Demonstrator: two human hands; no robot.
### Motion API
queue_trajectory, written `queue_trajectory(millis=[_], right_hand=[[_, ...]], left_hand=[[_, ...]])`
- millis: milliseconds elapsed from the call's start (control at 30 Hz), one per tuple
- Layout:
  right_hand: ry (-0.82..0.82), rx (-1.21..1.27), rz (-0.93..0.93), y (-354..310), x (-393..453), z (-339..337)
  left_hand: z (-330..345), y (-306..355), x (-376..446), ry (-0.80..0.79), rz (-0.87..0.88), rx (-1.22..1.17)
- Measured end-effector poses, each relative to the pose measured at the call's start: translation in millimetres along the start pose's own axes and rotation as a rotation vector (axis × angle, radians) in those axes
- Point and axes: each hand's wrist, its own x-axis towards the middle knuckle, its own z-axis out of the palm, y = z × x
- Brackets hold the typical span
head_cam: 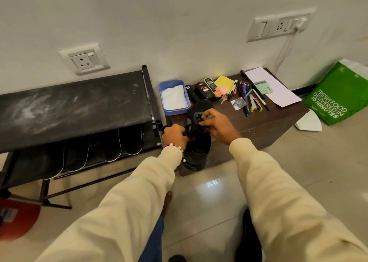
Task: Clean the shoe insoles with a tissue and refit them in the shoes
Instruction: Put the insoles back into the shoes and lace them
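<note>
At the near-left edge of the low brown table (278,122), a black shoe (198,142) hangs partly over the edge, toe pointing far, heel toward the floor. Left hand (175,135) grips the shoe's left side near the opening, fingers curled. Right hand (217,125) pinches black material at the tongue/lace area; can't tell whether that's lace, tongue or insole. Both sleeves cream; bead bracelet (179,149) on the left wrist.

Just far of the shoe: blue tray (186,105) holding white tissue (174,99). Right of it on the table: polish bottles (206,89), a Cherry polish tin (244,84), pens (253,102), yellow cloth (224,82), white paper (272,86).

Left: black rack (69,102), four dark white-edged insoles (95,148) lying side by side on its lower shelf. Far right on the floor: green bag (338,96).
</note>
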Motion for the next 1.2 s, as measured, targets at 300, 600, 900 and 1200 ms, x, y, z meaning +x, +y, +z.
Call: queue_trajectory(millis=[300,600,900,1200], right_hand=[[-0.126,-0.762,-0.416,-15.7,3.7,-4.8],[-0.189,-0.745,0.07,-42.6,3.4,27.6],[-0.099,-0.551,0.273,-39.8,10.5,40.6],[-0.267,-0.39,0.349,-29.6,12.2,39.0]], left_hand=[[-1.6,-4.5,0.2,0.097,0.064,-0.093],[-1.9,-5.4,-5.7,0.094,0.045,-0.206],[3.6,-4.7,-4.0,0.085,-0.016,-0.25],[5.8,-6.4,-1.8,0.105,-0.076,-0.289]])
